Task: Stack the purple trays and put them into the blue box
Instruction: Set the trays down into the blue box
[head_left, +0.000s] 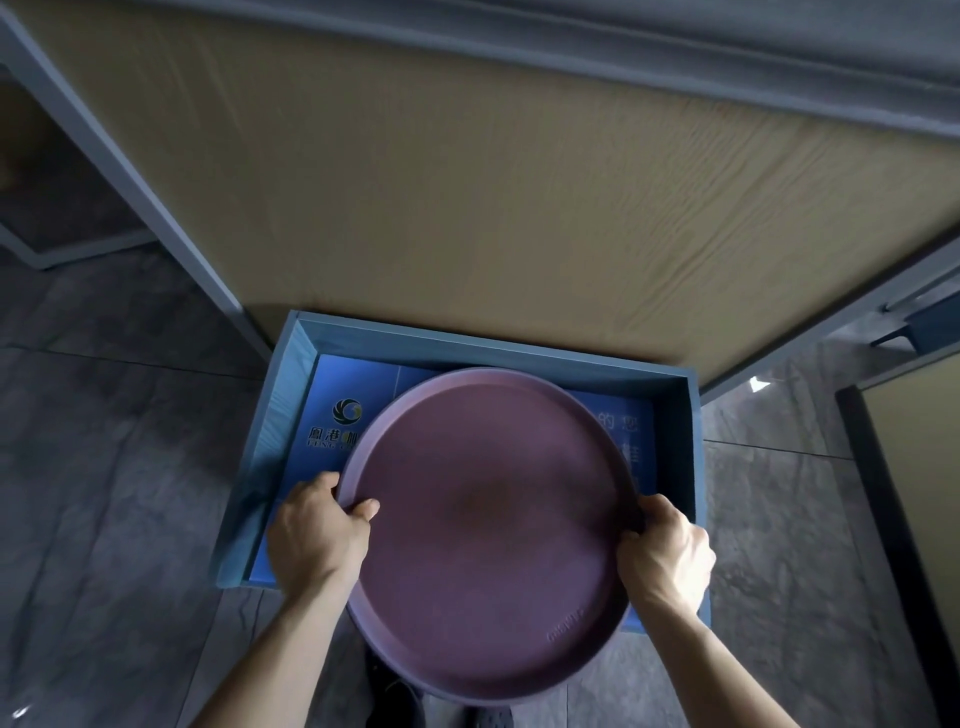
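While the head view looks straight down, the round purple tray (491, 530) is held over the open blue box (691, 467), its near rim overhanging the box's front wall; whether more than one tray is stacked there cannot be told. Left hand (319, 535) clamps the tray's left rim, thumb on top; right hand (667, 556) grips the right rim. Box sits on the grey tiled floor (114, 467), against a wood-grain bench (467, 182) with grey frame; printed characters show on the box floor
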